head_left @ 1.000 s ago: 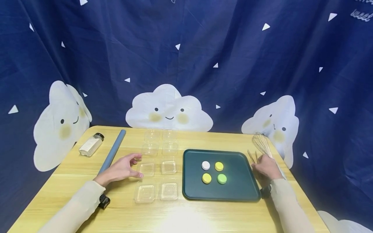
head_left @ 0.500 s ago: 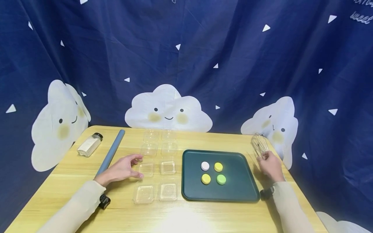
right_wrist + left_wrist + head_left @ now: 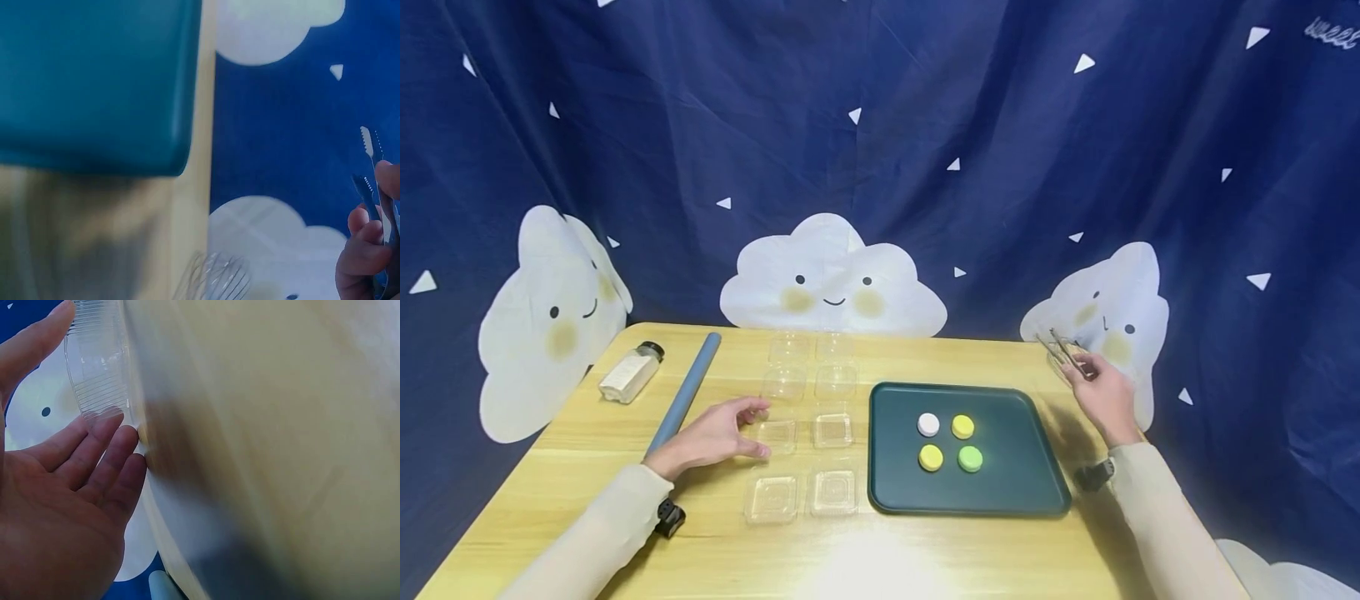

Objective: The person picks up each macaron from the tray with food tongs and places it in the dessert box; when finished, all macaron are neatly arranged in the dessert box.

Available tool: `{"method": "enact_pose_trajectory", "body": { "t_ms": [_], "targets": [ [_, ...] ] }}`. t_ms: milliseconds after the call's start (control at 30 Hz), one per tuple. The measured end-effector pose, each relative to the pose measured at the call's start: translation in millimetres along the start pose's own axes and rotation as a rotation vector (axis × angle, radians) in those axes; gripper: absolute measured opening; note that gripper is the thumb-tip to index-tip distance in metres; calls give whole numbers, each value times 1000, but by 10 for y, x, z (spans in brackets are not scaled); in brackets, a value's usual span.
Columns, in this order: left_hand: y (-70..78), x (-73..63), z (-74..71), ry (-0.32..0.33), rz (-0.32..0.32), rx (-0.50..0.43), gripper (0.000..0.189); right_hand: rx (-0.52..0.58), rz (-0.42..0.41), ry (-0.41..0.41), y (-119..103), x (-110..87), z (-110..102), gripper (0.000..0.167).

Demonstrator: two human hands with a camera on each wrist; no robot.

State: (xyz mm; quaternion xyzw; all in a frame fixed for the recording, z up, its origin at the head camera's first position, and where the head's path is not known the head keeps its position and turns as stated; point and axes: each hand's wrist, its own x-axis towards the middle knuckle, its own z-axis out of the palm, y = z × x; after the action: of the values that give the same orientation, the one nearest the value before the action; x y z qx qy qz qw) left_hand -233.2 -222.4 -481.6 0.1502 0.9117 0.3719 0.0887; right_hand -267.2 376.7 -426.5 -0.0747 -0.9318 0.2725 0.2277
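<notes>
My right hand (image 3: 1105, 402) grips a pair of metal tongs (image 3: 1063, 353), lifted above the table at the far right. Their serrated tips stand apart in the right wrist view, with thumb and fingers around the metal tongs (image 3: 385, 212). At the left, my left hand (image 3: 711, 433) rests with thumb and fingers spread at the side of a clear plastic box (image 3: 778, 435). In the left wrist view, its fingers (image 3: 112, 472) are loosely bent beside the ribbed clear box (image 3: 100, 375); firm contact cannot be told.
Several clear boxes stand in two columns, including a front one (image 3: 833, 492). A dark green tray (image 3: 1000, 496) bears a white macaron (image 3: 928, 425), two yellow ones and a green macaron (image 3: 970, 459). A whisk (image 3: 222, 278) lies far right. A blue rolling pin (image 3: 688, 387) and jar (image 3: 632, 373) lie left.
My right hand has picked up the tongs from beside the tray and raised them up and away from the table. My left hand has stayed in place.
</notes>
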Motion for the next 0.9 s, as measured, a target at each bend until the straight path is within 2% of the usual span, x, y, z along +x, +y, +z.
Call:
{"method": "enact_pose_trajectory", "body": {
  "t_ms": [133, 400, 633, 900],
  "targets": [
    [18, -1, -13, 1, -9, 10, 86, 29, -51, 18, -193, -10, -24, 33],
    [49, -10, -22, 3, 2, 5, 84, 99, -250, 24, -522, -120, 117, 23],
    [45, -15, -22, 5, -7, 6, 84, 111, -354, -62, -717, -202, 213, 22],
    [22, 6, -7, 7, -3, 26, 85, 144, -388, -211, -829, -358, 405, 21]
  ]
}}
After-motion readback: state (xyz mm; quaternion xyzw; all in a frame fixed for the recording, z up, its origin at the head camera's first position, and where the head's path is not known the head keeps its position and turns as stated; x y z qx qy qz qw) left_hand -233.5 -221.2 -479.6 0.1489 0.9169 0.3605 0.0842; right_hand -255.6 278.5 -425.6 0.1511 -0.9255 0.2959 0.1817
